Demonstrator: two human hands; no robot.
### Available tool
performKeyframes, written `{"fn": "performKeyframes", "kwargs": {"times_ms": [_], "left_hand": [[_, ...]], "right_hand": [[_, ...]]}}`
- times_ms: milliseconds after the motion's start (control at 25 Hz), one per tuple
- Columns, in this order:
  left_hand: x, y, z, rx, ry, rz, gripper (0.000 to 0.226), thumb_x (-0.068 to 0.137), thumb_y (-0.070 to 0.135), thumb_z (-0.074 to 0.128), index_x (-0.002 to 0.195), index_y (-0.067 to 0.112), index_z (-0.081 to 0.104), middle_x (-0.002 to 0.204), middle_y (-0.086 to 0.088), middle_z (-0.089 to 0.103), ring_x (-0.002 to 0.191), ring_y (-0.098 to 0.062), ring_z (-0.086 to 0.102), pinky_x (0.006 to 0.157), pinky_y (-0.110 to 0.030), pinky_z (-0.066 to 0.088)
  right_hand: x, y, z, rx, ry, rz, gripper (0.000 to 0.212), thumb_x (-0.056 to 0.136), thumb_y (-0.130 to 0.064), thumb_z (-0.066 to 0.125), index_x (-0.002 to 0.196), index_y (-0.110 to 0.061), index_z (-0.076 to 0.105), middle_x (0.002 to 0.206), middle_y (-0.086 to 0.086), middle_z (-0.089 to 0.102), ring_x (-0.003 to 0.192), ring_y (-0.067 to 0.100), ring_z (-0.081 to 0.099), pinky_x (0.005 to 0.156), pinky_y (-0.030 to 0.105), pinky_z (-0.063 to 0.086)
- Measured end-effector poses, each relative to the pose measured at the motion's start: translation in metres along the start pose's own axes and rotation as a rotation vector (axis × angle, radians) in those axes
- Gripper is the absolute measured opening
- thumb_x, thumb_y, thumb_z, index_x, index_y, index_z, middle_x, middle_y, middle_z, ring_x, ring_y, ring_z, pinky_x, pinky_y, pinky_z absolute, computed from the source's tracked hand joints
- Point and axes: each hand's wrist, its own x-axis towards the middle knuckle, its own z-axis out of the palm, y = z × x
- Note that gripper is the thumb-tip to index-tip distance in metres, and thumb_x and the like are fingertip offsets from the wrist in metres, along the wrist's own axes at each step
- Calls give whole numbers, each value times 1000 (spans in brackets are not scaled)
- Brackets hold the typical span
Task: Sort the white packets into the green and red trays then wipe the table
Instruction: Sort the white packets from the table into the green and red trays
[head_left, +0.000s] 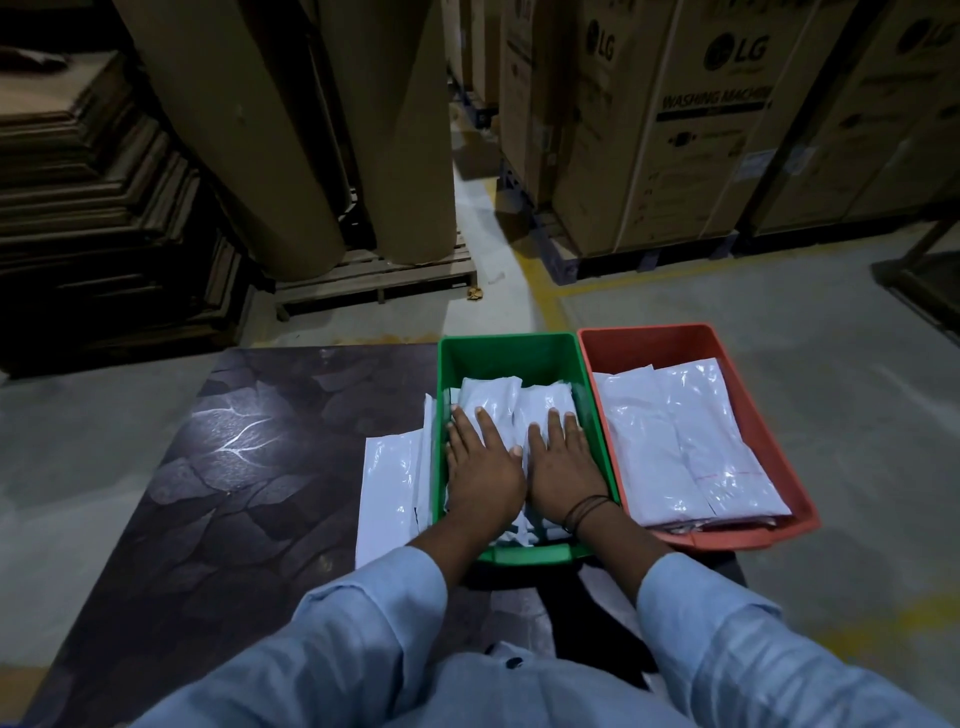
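The green tray (506, 351) stands on the dark table with white packets (511, 397) piled inside. My left hand (480, 465) and my right hand (563, 467) lie flat, palms down, side by side on that pile, fingers spread and holding nothing. Right of it the red tray (644, 338) holds a flat stack of white packets (685, 441). More white packets (389, 483) lie on the table against the green tray's left wall, some leaning on it.
The dark patterned table (249, 467) stretches to the left. The red tray overhangs the table's right edge. Beyond the table are large brown paper rolls (291, 130) on a pallet, stacked boards at left, and cardboard appliance boxes (691, 130) at back right.
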Motion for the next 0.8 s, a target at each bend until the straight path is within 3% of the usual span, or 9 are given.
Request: {"fn": "performKeyframes", "kwargs": {"times_ms": [160,440,680,800], "left_hand": [[0,-5,6,43,1,24,78,105,45,31,159,2,-6,163,-30,-15,154,-44,-2,125,-49,8],[3,-9,2,91,-25,49,76,105,45,25,159,-1,-4,163,-30,-14,154,-43,-5,125,-48,4],[0,-10,-30,70,139,171,68,100,36,18,158,2,22,166,-23,10,154,-42,7,126,-51,9],[0,-24,-49,-35,282,183,59,102,31,24,155,8,35,165,-17,23,154,-38,16,126,-49,16]], "right_hand": [[0,-1,1,-18,4,12,66,102,-38,25,157,-7,6,162,28,-6,150,45,-8,123,51,-1],[-2,-1,-2,-14,-9,7,70,99,-34,37,157,-7,8,162,27,-4,150,44,-6,123,51,0],[-2,0,-7,39,41,-27,90,84,-33,65,155,-6,17,162,26,8,151,42,3,124,50,9],[1,-5,-12,84,173,-66,71,87,-25,58,149,-3,34,158,28,25,148,44,17,123,50,16]]}}
